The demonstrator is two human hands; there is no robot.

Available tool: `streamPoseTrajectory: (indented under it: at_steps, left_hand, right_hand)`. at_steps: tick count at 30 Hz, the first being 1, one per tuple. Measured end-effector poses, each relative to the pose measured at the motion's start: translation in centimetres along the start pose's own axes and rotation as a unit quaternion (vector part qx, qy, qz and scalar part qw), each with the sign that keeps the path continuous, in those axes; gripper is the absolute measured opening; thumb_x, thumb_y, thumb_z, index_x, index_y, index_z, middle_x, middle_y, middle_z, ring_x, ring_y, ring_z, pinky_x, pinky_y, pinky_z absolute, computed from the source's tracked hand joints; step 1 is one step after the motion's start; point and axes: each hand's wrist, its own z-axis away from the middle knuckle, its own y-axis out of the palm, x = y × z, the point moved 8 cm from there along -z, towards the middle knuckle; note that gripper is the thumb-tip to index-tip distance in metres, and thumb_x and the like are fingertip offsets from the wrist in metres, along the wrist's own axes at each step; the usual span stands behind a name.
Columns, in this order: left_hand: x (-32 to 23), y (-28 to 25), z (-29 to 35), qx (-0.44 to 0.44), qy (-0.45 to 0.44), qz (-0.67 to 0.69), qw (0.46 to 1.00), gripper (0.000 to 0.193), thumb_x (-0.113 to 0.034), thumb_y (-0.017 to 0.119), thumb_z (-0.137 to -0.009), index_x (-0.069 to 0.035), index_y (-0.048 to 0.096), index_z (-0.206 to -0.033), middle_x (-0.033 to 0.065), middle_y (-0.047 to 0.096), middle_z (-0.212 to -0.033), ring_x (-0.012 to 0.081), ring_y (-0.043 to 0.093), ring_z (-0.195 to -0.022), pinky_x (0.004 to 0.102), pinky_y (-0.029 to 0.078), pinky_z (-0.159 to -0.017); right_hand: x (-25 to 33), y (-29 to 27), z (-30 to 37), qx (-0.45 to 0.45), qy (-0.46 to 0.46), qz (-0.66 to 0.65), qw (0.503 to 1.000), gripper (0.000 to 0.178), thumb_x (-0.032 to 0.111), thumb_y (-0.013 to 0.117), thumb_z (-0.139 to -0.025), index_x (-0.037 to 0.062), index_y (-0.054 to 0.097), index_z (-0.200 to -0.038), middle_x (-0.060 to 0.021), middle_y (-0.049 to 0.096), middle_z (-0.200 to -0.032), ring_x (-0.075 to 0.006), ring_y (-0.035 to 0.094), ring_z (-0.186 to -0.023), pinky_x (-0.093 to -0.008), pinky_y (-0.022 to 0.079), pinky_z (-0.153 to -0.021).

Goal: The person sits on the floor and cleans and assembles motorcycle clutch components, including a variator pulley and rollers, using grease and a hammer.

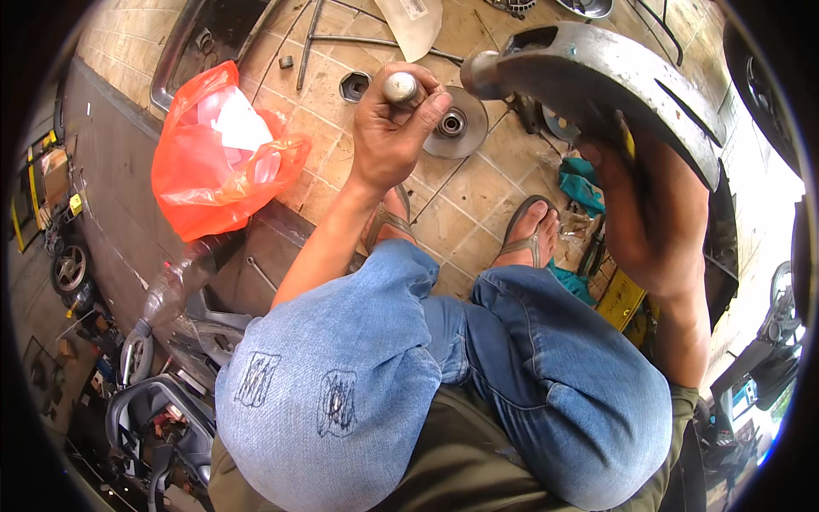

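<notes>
My left hand (pixel 386 141) is closed around an upright metal rod (pixel 400 86), whose round, worn end faces up; its lower end is hidden by the fist. Right beside that fist, a round metal disc (pixel 471 132) with a hollow hub lies on the tiles. I cannot tell whether the rod touches it. Raised close to the camera, a claw hammer (pixel 597 72) has its striking face pointing left toward the rod and its claw to the right. My right hand (pixel 661 209) grips its handle, which the head mostly hides. The hammer face and the rod are apart.
An orange plastic bag (pixel 200 162) stands at left near a metal tray (pixel 166 72). A large nut-like ring (pixel 354 86) and a small metal bush (pixel 286 62) lie close by. A teal cloth (pixel 582 183) is near my right foot; a wrench (pixel 263 275) lies left of my knee.
</notes>
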Motion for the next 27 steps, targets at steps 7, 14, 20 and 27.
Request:
streamPoseTrajectory:
  at_steps: [7, 14, 20, 27]
  left_hand:
    - [1.0, 0.0, 0.1, -0.011, 0.018, 0.000, 1.000, 0.020, 0.003, 0.075, -0.091, -0.004, 0.062, -0.105, 0.0019, 0.065, -0.099, 0.0067, 0.060, -0.090, 0.0227, 0.051, -0.080]
    - [-0.3, 1.8, 0.3, 0.099, 0.105, 0.031, 0.989, 0.031, 0.003, 0.074, -0.090, -0.003, 0.066, -0.119, 0.0048, 0.071, -0.113, 0.0091, 0.065, -0.102, 0.0288, 0.054, -0.087]
    - [2.1, 3.2, -0.2, 0.094, 0.105, 0.014, 0.990, 0.034, 0.003, 0.071, -0.090, -0.003, 0.069, -0.123, 0.0086, 0.073, -0.118, 0.0182, 0.069, -0.110, 0.0355, 0.055, -0.097]
    - [0.2, 1.7, -0.8, 0.145, 0.068, 0.103, 0.982, 0.038, 0.004, 0.068, -0.090, -0.002, 0.066, -0.127, 0.0095, 0.073, -0.118, 0.0177, 0.069, -0.111, 0.0346, 0.054, -0.099]
  right_hand:
    - [0.6, 0.5, -1.3, -0.007, -0.010, -0.048, 0.999, 0.032, -0.007, 0.069, -0.092, -0.0072, 0.064, -0.124, -0.0185, 0.072, -0.104, -0.0263, 0.070, -0.094, -0.0356, 0.054, -0.086]
    - [3.4, -0.1, -3.8, 0.001, 0.001, -0.031, 1.000, 0.026, -0.005, 0.069, -0.086, -0.0045, 0.070, -0.112, -0.0194, 0.074, -0.100, -0.0366, 0.072, -0.089, -0.0424, 0.056, -0.082]
    - [2.5, 3.4, -2.7, 0.178, 0.030, 0.056, 0.982, 0.045, -0.007, 0.065, -0.079, -0.0003, 0.062, -0.123, -0.0204, 0.068, -0.128, -0.0342, 0.073, -0.092, -0.0389, 0.059, -0.073]
    - [2.7, 3.6, -3.4, 0.129, 0.017, 0.064, 0.989, 0.039, 0.001, 0.067, -0.084, 0.0066, 0.063, -0.123, -0.0187, 0.071, -0.117, -0.0387, 0.071, -0.091, -0.0469, 0.059, -0.070]
